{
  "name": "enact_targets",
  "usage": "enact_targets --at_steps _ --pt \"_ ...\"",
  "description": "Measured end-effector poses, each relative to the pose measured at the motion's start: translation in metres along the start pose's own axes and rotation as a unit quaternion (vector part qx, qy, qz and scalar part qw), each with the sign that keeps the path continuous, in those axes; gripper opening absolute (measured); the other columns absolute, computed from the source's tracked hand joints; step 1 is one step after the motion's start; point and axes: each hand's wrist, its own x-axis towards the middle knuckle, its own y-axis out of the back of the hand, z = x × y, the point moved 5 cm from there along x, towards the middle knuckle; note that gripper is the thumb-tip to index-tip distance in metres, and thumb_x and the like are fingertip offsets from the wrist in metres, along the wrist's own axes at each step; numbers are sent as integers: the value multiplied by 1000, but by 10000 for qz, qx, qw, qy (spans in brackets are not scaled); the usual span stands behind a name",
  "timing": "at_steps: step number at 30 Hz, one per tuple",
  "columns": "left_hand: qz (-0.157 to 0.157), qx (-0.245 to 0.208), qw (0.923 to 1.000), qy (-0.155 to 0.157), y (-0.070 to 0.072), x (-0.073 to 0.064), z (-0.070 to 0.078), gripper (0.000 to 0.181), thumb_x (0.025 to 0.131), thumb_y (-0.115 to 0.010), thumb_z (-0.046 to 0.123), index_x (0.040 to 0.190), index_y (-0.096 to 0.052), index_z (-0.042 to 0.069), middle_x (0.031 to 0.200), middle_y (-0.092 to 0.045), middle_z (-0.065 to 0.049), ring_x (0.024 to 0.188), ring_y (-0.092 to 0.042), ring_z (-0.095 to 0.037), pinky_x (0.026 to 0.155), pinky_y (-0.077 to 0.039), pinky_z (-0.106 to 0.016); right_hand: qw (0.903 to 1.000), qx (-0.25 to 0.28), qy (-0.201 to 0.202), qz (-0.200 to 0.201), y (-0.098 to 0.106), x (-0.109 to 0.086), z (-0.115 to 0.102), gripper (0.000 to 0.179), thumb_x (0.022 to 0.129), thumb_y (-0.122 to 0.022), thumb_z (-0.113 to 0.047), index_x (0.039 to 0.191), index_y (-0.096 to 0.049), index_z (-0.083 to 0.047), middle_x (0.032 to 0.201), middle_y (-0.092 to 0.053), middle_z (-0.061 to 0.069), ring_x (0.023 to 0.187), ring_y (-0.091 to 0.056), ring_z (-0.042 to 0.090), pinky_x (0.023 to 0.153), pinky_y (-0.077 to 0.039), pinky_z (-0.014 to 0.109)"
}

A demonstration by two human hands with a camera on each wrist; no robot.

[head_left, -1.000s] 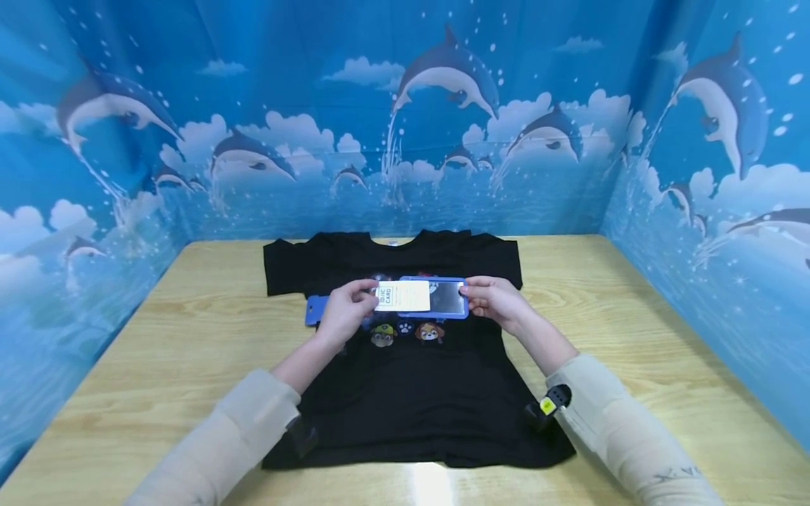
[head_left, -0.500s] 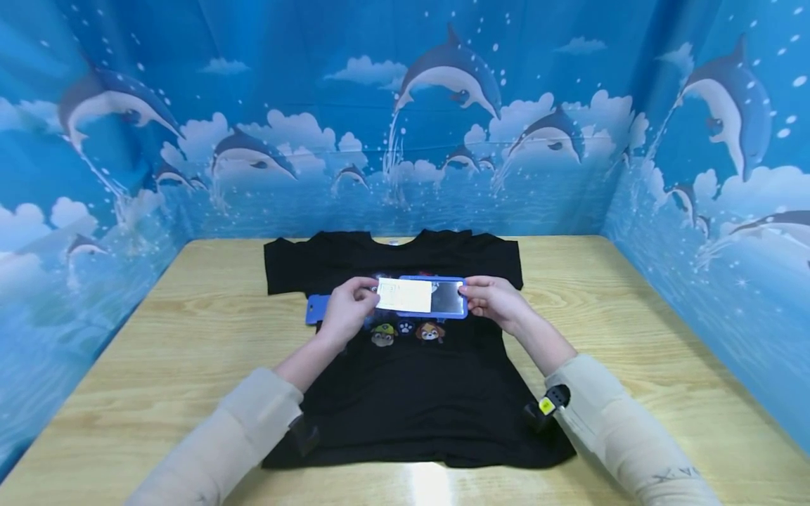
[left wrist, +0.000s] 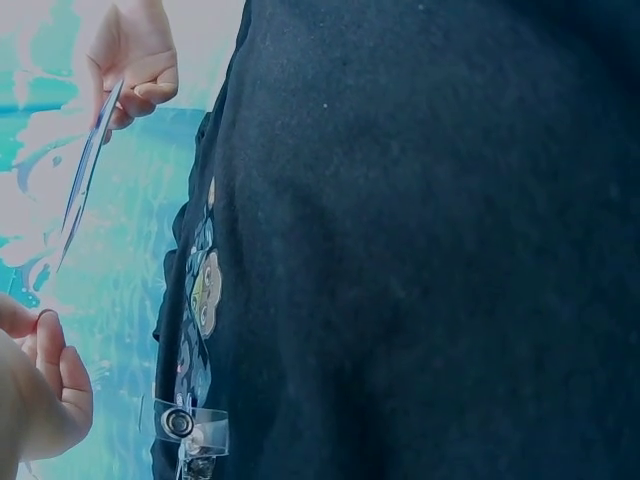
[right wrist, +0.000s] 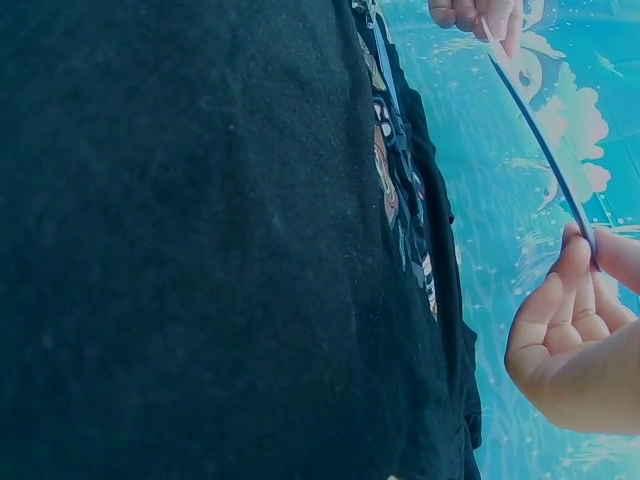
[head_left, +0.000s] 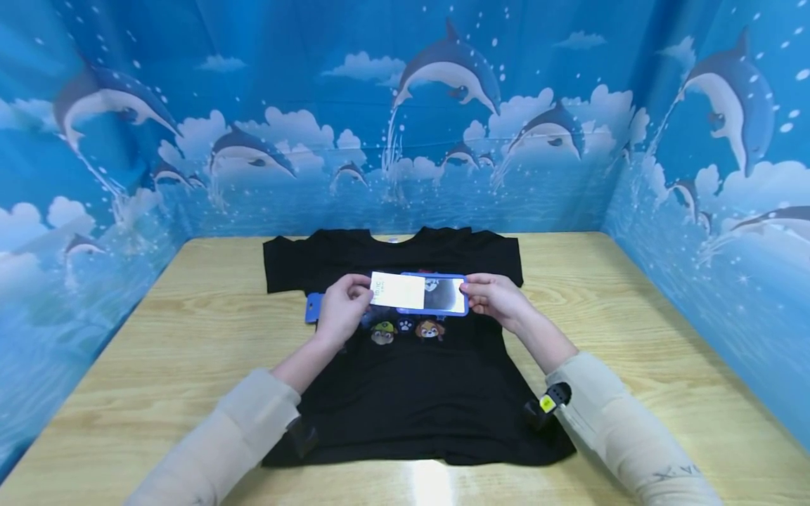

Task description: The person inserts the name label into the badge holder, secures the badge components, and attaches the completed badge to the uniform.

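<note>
White card (head_left: 397, 290): probably light, thin, easily creased, best taken by its edges; left fingers (head_left: 358, 281) pinched one end, right fingers (head_left: 479, 289) pinched the blue-framed holder (head_left: 446, 296).

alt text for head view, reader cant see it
A person's left hand pinches a white card partly overlapping a blue-edged holder in their right hand, both held over a black cartoon-print T-shirt spread on a wooden table, with a blue dolphin backdrop behind.
</note>
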Motion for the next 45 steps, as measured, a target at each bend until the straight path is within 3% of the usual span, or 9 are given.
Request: enact_targets --at_steps 9,23,29,39,45 --pt "140 263 9995 -122 -2 -2 2 23 90 -55 10 112 -58 3 87 -62 -9 77 -61 -23 63 -45 -28 10000 -77 -18 1 1 0 1 40 91 -58 -9 122 -44 12 76 -60 0 61 -52 9 63 -45 21" --pt "59 429 9986 -317 -12 -2 3 22 87 -61 11 108 -60 3 86 -64 -7 73 -54 -19 64 -45 -28 10000 9 -71 -2 0 0 1 21 91 -58 -9 109 -53 2 74 -61 -2 62 -52 9 65 -45 22" --pt "-34 388 9991 -180 -17 -2 4 22 88 -62 13 108 -60 4 85 -64 -7 75 -55 -19 67 -45 -29 9999 77 -104 -27 -2 1 1 15 91 -57 -8 105 -53 -1 74 -61 -2 61 -52 10 64 -45 23" --pt "-112 352 9993 -89 -18 -1 6 23 88 -62 14 107 -61 2 86 -63 -8 77 -57 -19 66 -45 -29 9999 76 -96 -106 -7 3 -2 21 91 -58 -8 109 -52 1 74 -60 -2 62 -52 9 65 -45 23" --pt "-380 285 9985 275 -19 -1 2 29 91 -59 26 110 -62 5 98 -63 -8 89 -57 -20 77 -47 -34 9996 192 -140 -141 -10 1 -3 8 91 -57 -9 98 -55 -5 72 -58 -1 60 -53 9 63 -45 23"
